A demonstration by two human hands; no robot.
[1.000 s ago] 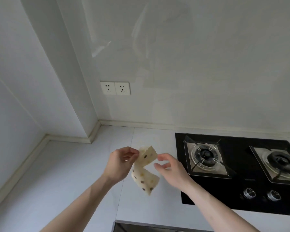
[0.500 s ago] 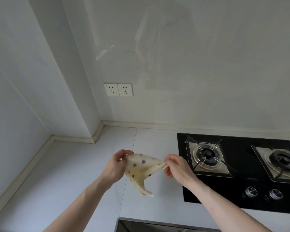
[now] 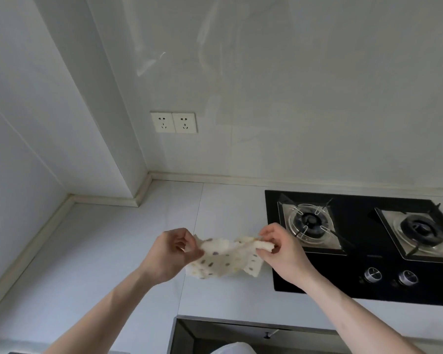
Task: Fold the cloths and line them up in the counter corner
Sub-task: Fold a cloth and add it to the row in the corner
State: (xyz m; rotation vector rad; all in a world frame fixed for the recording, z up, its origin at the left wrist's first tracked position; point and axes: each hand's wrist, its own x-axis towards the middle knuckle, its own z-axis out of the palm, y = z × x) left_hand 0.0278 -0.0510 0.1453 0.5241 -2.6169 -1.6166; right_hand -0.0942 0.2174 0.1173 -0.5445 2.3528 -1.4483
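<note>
Head camera view, looking down at a kitchen worktop: a person's left hand [image 3: 170, 251] and right hand [image 3: 279, 247] are holding a small cream cloth with dark and yellow dots [image 3: 224, 261] stretched between them in the air above the pale grey counter [image 3: 113, 251]. Left fingers and thumb are pinching the cloth's left top corner; right fingers are curling round its right top corner, where the fabric is bunching into a thick fold. The cloth's lower part is hanging slack below both hands, its bottom edge rumpled. Whether it is touching the counter cannot be told. Just to the right, a black glass two-burner gas hob [image 3: 356, 277] is sitting in the counter, with two round metal knobs [image 3: 372, 274] along its near edge. Behind and to the left, the counter corner [image 3: 72, 198] is meeting grey-white walls, and a white double wall socket [image 3: 174, 122] is showing on the back wall.
</note>
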